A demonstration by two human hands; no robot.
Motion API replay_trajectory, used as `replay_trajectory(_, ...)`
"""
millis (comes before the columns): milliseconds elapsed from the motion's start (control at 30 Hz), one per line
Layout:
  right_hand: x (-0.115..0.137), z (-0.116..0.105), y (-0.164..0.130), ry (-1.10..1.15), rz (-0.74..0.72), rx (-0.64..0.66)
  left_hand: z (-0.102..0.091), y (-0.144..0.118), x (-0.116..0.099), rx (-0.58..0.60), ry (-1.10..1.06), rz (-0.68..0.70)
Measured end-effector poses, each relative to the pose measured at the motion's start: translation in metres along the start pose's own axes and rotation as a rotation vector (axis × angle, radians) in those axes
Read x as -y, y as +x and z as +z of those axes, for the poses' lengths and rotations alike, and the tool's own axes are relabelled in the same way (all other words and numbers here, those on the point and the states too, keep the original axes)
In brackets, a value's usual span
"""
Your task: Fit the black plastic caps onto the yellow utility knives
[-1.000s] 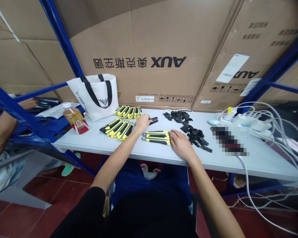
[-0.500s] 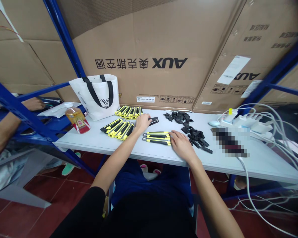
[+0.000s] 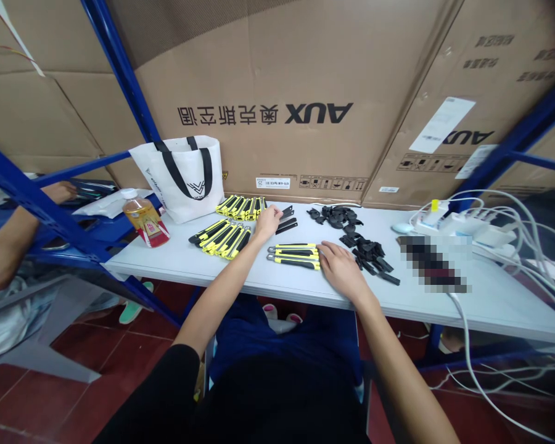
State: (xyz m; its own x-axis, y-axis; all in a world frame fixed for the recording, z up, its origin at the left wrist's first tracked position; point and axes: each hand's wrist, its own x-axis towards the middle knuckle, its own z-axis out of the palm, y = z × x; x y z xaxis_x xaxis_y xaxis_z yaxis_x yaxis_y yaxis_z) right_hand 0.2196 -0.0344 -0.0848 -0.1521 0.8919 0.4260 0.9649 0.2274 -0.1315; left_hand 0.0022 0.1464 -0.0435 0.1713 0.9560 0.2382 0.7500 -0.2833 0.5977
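My left hand (image 3: 267, 221) reaches toward the desk's (image 3: 189, 262) far edge, fingertips touching black blade strips (image 3: 285, 221), closed on nothing. My right hand (image 3: 340, 266) lies flat and open near the front edge, touching three yellow-black utility knives (image 3: 293, 255). Black clips (image 3: 367, 253) sit just beside it.

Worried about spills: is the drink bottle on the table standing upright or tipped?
Tipped. The bottle leans with its white cap toward the tote bag, label facing up.

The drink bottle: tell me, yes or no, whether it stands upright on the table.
No: the drink bottle lies tilted on its side at the table's left end, beside the white tote bag.
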Motion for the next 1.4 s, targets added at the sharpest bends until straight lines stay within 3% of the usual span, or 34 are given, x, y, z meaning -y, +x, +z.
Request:
replay_trajectory(467, 0.001, -0.002, 0.000, -0.006, 0.008, 0.012, 0.007, 0.000, -0.002, 0.002, -0.004, -0.017)
replay_trajectory(700, 0.007, -0.011, 0.003, 0.128, 0.071, -0.033, -0.007, -0.014, -0.015, -0.023, -0.131, 0.186)
replay_trajectory(867, 0.000, -0.017, 0.008, 0.487, 0.219, -0.254, -0.013, -0.037, -0.038, 0.186, -0.334, 0.487)
replay_trajectory(967, -0.006, -0.019, 0.008, 0.743, 0.307, -0.304, -0.016, -0.057, -0.052, 0.346, -0.388, 0.533)
replay_trajectory(1100, -0.008, -0.022, 0.005, 0.907, 0.264, -0.299, -0.019, -0.080, -0.060, 0.401, -0.425, 0.584)
replay_trajectory(1267, -0.007, -0.024, 0.004, 1.015, 0.390, -0.392, -0.024, -0.092, -0.044, 0.243, -0.152, 0.559)
replay_trajectory(1400, -0.010, -0.022, 0.007, 1.058, 0.491, -0.473, -0.028, -0.088, -0.029, 0.314, 0.085, 0.475)
